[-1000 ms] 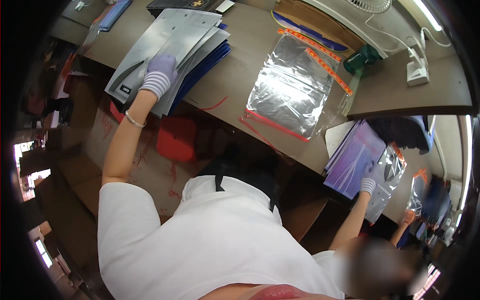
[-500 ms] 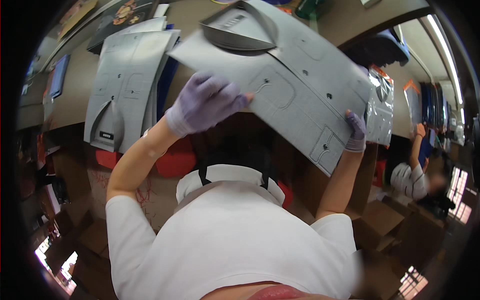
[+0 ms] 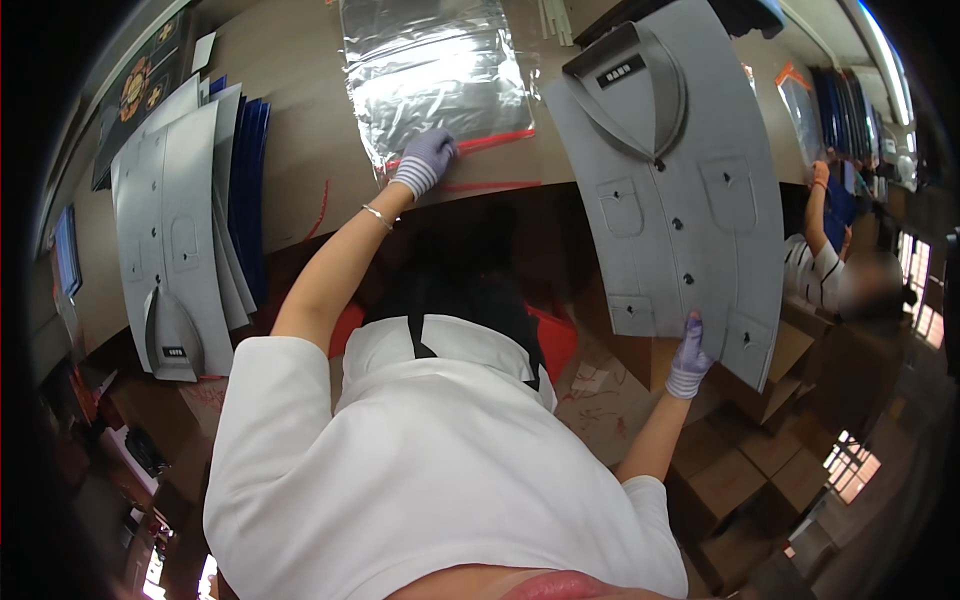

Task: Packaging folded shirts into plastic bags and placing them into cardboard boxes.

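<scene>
The left hand [image 3: 428, 158], in a purple glove, lay on the near edge of a clear plastic bag [image 3: 435, 80] with a red strip, which was flat on the brown table [image 3: 300, 150]. Its fingers were pressed down on the bag's mouth; whether they pinched the film could not be told. The right hand [image 3: 690, 360], also gloved, pinched the near corner of a folded grey shirt [image 3: 670, 190], which was lifted over the right part of the table, its collar at the far end.

In the writer's judgement, the shirt could bend or slide out, because only one corner was gripped and the rest hung free. The thin bag could also wrinkle or slip on the table if the left hand pressed unevenly, and then the mouth would not stay flat.

Counted: one bag under the left hand and one grey shirt in the right hand. On the left of the table lay a pile of grey shirts [image 3: 180, 250], at least three, over dark blue ones [image 3: 248, 190] whose number could not be told. Another person [image 3: 830, 270] worked far at the right
</scene>
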### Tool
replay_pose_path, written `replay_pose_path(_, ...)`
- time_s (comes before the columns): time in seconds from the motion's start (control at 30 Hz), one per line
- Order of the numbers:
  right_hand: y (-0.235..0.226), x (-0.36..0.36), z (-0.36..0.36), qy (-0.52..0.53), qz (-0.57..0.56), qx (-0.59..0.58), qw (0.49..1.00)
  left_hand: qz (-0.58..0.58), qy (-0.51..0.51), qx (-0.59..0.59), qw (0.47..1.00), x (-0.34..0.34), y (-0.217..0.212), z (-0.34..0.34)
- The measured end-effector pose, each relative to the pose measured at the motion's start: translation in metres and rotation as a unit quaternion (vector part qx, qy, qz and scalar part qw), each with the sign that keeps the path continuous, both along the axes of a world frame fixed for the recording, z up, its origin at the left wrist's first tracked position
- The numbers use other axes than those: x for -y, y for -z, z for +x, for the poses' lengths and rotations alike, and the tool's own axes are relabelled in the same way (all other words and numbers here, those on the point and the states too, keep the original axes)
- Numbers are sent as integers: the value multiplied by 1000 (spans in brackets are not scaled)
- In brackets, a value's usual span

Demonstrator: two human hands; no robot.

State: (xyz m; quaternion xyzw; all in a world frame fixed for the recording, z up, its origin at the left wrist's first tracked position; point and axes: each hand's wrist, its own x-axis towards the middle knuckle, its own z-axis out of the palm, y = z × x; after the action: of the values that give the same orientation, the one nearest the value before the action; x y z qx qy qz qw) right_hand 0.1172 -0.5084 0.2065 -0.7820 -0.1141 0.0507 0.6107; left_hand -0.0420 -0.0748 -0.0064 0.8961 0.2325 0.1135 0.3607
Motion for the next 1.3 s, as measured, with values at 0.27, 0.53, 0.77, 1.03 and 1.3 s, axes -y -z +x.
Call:
replay_pose_path(0.27,6,22,17,-19,-157,22,987,138,184,-7,973,-2,4,20)
replay_pose_path(0.53,15,27,5,-60,-279,-4,958,-151,-170,-37,973,-23,2,76)
replay_pose_path(0.77,47,-57,-12,-271,-245,129,922,-125,-188,-66,972,-62,-15,64)
replay_pose_path(1.03,29,-42,7,-91,-51,-66,992,65,-158,99,980,-92,-145,37)
replay_pose_path(1.3,-9,5,50,-165,-114,-274,941,27,-148,58,987,-47,-93,4)
